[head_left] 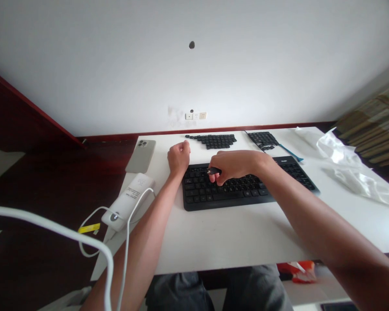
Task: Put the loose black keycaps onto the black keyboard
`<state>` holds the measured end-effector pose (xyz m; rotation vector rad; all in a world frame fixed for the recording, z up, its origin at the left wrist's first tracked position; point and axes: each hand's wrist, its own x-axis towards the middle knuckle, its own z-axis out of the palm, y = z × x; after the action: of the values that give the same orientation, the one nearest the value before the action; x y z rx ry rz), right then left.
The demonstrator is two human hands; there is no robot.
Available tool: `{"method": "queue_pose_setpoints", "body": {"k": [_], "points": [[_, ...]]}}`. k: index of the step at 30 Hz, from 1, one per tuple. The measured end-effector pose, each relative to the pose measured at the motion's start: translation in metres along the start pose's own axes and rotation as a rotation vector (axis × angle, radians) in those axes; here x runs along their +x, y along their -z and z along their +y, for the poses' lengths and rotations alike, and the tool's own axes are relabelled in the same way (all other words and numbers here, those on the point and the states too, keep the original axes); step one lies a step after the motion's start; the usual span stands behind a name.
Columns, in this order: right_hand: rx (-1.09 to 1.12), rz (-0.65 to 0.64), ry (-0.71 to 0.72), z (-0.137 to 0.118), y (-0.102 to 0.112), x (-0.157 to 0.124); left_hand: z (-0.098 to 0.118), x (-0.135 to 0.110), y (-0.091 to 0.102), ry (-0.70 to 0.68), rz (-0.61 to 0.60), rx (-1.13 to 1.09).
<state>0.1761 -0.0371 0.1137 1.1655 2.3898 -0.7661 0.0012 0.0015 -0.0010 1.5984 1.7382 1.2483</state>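
Note:
A black keyboard (pixel 246 190) lies on the white table (pixel 233 237). My right hand (pixel 235 166) hovers over its upper rows, fingers pinched on a small black piece (pixel 213 171), probably a keycap or tool. My left hand (pixel 178 157) rests in a fist at the keyboard's top left corner; what it holds, if anything, is hidden. Behind the keyboard lie a cluster of loose black keycaps (pixel 215 141) and a second group of keycaps (pixel 263 140).
A phone (pixel 141 156) lies face down at the table's left. A white power bank (pixel 128 201) with white cables (pixel 94 224) sits at the left edge. Crumpled clear plastic (pixel 350 168) lies at the right. A blue tool (pixel 291 153) rests behind the keyboard.

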Motion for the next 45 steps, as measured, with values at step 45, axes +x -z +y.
{"method": "queue_pose_setpoints", "body": {"k": [45], "points": [[-0.122, 0.014, -0.117, -0.013, -0.011, -0.004, -0.001, -0.001, 0.001, -0.045, -0.010, 0.006]]}}
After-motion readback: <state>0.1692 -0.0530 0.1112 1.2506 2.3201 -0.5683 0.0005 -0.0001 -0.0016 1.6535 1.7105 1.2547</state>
